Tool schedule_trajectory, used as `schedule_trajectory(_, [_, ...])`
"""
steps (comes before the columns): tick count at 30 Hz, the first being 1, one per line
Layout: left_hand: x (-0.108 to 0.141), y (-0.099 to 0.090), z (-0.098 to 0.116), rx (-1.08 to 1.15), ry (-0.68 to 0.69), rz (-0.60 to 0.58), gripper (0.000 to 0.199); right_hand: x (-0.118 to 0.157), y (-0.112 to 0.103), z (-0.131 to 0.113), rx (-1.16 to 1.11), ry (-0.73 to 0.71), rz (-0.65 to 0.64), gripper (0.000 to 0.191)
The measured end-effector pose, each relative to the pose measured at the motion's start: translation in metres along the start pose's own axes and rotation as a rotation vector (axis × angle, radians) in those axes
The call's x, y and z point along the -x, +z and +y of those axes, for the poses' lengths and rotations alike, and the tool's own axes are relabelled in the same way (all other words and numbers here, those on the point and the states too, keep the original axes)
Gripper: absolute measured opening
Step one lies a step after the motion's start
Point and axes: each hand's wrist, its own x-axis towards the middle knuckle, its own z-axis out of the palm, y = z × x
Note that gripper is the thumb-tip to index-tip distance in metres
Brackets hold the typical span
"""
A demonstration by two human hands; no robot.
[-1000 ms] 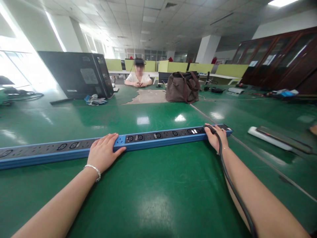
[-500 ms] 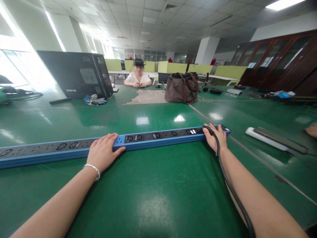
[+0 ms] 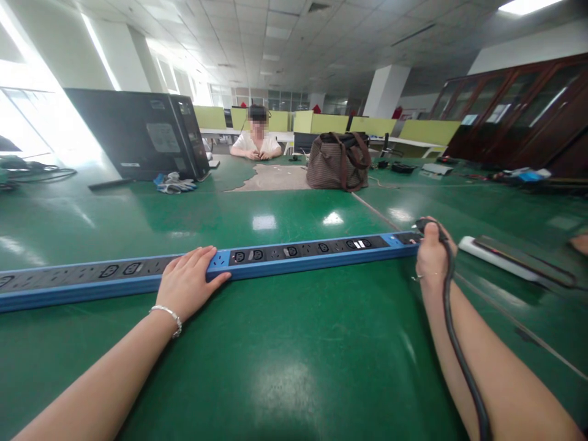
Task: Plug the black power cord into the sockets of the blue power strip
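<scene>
A long blue power strip (image 3: 294, 263) with a black socket face lies across the green table. My left hand (image 3: 189, 282) rests over it left of the middle, fingers on its top and thumb along the front side. At the strip's right end, my right hand (image 3: 434, 245) is closed on a black plug (image 3: 421, 225), with the thumb on top. Metal prongs show at the plug's left end, out of any socket. The plug's black cable (image 3: 452, 331) runs down over my right forearm.
A black computer case (image 3: 138, 135) and gloves (image 3: 174, 183) stand at the back left. A brown bag (image 3: 337, 162) sits at the back, near a seated person (image 3: 256, 144). Right of my right hand lies a white bar (image 3: 496, 260) with a dark object on it.
My right hand has moved right and away from the strip's sockets, with the plug now raised in its grip. The left hand has stayed on the strip.
</scene>
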Motion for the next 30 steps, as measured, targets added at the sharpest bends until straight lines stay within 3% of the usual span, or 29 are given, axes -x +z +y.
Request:
schedule_trajectory(3, [0.0,0.0,0.0,-0.001,0.003,0.009,0.065,-0.003,-0.008,0.008,-0.017,0.08,0.08,0.047])
schedule_trajectory(11, [0.001,0.0,0.0,0.012,0.003,0.018,0.065,-0.003,-0.001,0.008,0.274,0.021,-0.258,0.043])
schedule_trajectory(20, [0.001,0.001,-0.001,-0.008,0.006,0.025,0.063,-0.007,0.0,0.018,0.438,0.023,-0.315,0.042])
schedule_trajectory(30, [0.0,0.0,0.0,-0.006,0.006,0.01,0.064,0.004,-0.005,-0.002,0.634,0.105,-0.359,0.045])
